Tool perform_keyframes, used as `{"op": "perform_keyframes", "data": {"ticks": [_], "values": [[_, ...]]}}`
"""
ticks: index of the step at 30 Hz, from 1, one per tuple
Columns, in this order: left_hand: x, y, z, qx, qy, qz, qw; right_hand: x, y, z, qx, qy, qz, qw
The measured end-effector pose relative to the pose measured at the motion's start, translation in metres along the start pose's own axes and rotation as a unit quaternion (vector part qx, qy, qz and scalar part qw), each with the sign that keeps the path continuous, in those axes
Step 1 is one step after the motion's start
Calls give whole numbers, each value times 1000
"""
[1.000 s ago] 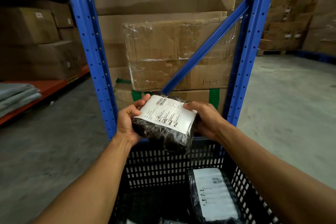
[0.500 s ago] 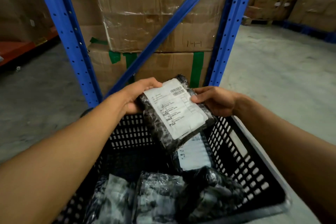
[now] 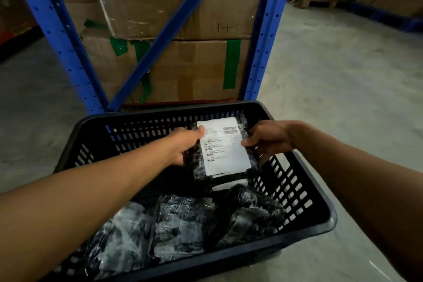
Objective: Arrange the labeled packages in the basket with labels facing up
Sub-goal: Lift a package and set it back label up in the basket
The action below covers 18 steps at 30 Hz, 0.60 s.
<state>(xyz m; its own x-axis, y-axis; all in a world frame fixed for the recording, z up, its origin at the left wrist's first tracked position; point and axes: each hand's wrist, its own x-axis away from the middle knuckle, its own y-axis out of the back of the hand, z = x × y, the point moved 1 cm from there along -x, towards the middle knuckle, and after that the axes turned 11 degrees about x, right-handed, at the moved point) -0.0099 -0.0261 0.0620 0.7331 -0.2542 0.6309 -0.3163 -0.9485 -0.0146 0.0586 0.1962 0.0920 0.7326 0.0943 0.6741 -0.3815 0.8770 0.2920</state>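
A black slatted basket [image 3: 304,192] stands on the concrete floor in front of me. Inside its far right part I hold a black plastic package with a white label [image 3: 225,146] facing up. My left hand [image 3: 183,146] grips its left edge and my right hand [image 3: 267,139] pinches its right edge. Just beneath it shows the white edge of another labelled package [image 3: 229,185]. Several black shiny packages [image 3: 178,224] lie in a heap in the near half of the basket, no labels showing on them.
A blue steel rack upright [image 3: 265,30] and a diagonal brace [image 3: 174,30] rise right behind the basket, with taped cardboard boxes [image 3: 194,68] stacked inside the rack. Bare concrete floor [image 3: 343,98] spreads to the right, more boxes far back right.
Both hands have lowered the labelled package from above the rim down into the far right of the basket, and it now lies flatter over the other labelled package. My view has tilted downward.
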Motion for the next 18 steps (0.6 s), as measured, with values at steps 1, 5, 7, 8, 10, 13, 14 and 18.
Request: {"op": "perform_keyframes", "data": {"ticks": [1,5,7,8,10,13,14,18], "values": [[-6,-4,5,-3,-14,-20,1000,-5,-5,0,21,-14,-9,1000],[-13,-15,13,-79,-31,-9,996,-21,-18,5,64,-40,-66,995],[-15,-19,14,-116,-28,-5,993,-26,-21,7,75,-53,-75,993],[-16,-21,15,-123,-33,-8,992,-28,-22,7,97,-54,-81,991],[-19,-26,17,-124,-43,-17,991,-33,-23,7,149,-48,-114,981],[-20,-31,20,-136,-33,-7,990,-39,-23,3,176,-46,-151,972],[-19,-32,21,-140,-30,-4,990,-41,-22,1,175,-49,-152,972],[-22,-33,24,-152,-23,0,988,-43,-24,-1,185,-61,-144,970]]}}
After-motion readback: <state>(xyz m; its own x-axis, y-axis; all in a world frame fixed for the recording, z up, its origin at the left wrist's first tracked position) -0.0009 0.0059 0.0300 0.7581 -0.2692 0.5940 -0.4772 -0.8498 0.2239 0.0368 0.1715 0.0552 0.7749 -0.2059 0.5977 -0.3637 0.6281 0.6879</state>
